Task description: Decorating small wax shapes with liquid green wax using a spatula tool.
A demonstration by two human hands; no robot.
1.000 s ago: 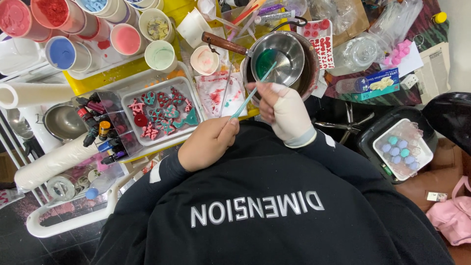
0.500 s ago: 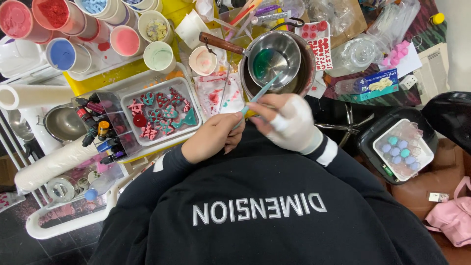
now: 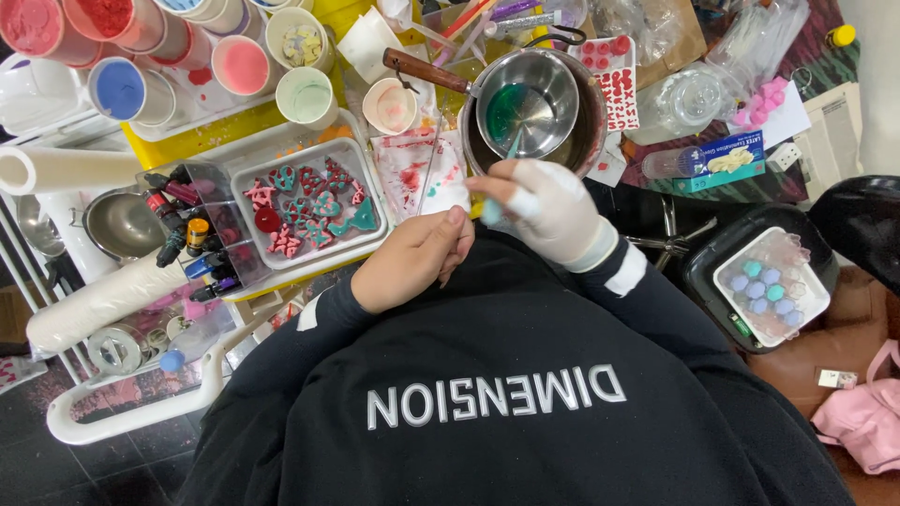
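My right hand [image 3: 548, 211], in a white glove, is closed on a thin stick [image 3: 511, 145] whose far end points into a steel saucepan [image 3: 562, 89] holding green liquid [image 3: 511, 103]. A small teal blob [image 3: 488, 212] sits at the gloved fingertips. My bare left hand [image 3: 412, 262] is curled with its fingertips together, touching the glove's thumb side; I see nothing in it. Both hands hover over my black sweatshirt, just below a red and teal stained paper [image 3: 412, 173].
A white tray [image 3: 246, 178] of red and teal moulded shapes lies to the left, beside a box of small bottles [image 3: 192, 234]. Cups of coloured powder [image 3: 242, 64] stand at the back. A black tub with a mould of blue balls [image 3: 771, 286] sits to the right, past metal pliers [image 3: 670, 234].
My gloved hand has drawn the stick back from the saucepan towards my chest. My left hand has moved up to meet it.
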